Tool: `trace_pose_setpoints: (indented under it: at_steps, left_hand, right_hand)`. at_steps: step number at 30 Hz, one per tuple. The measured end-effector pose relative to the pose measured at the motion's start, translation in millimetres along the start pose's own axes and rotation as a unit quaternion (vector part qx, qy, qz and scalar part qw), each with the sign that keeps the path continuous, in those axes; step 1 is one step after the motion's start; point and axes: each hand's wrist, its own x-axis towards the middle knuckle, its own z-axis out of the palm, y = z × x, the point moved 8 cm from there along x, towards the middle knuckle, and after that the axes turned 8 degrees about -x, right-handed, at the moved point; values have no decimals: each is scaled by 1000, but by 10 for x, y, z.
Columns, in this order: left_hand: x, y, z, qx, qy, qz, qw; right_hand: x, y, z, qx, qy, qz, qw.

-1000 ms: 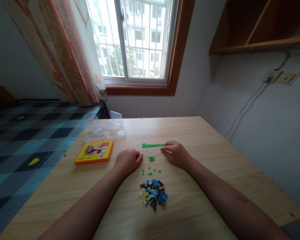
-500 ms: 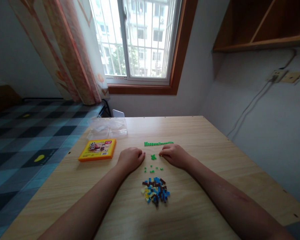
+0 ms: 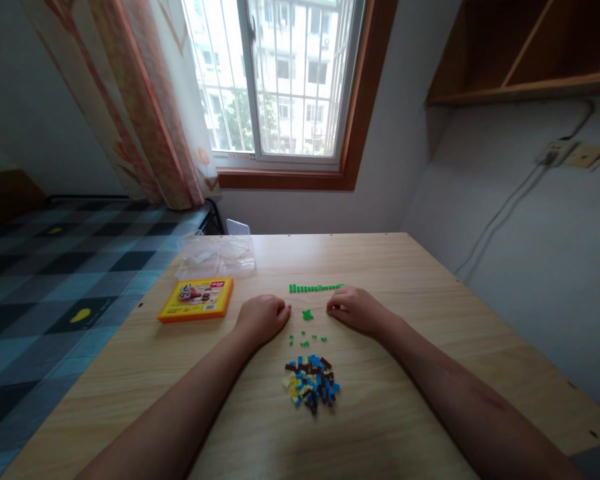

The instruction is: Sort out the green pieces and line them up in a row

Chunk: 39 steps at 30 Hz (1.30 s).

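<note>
My right hand (image 3: 356, 309) is closed in a pinch on a small green building brick (image 3: 327, 312), which shows just at the fingertips. My left hand (image 3: 263, 315) rests on the table with its fingers curled in, and nothing shows in it. Between the hands lies a small heap of green bricks (image 3: 307, 315). Nearer to me several loose green bricks (image 3: 305, 344) are scattered. A row of green bricks (image 3: 307, 289) runs behind, its right end partly hidden by my right hand. A mixed pile of brown, blue and yellow bricks (image 3: 313, 381) sits closest to me.
On the left of the wooden table (image 3: 395, 273) lies a yellow-orange box (image 3: 196, 300). Behind it stands a clear plastic tray (image 3: 215, 257). A bed with a checked cover (image 3: 95, 267) is at the left, and a window (image 3: 290, 87) is ahead.
My right hand has shifted slightly to the right, away from the small green heap, and the green brick now shows at its fingertips. My left hand stays still.
</note>
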Motion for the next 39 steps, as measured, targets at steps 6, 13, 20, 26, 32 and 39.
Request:
trace_pose_setpoints:
  at_steps: [6,13,20,26,32,39]
  left_hand:
    - [8,-4,9,10,5,9,1000]
    - [-4,1,3,14,10,7,1000]
    - [-1,2,-10,18,10,7,1000]
    - [8,-21,10,13,16,13,1000]
    - [6,-10,0,14,24,19,999]
    - [10,-22,18,17,26,20,999]
  right_hand:
    - [-9,53,3,11,-21,41,999]
    - [-29,106,7,39,-29,60,997]
    - [-37,62,-22,19,-8,33,999]
    - [-148,452,-292,-30,86,124,988]
    - [-264,992,-236,-73,68,238,966]
    - [-223,1027,-132,-87,52,238,966]
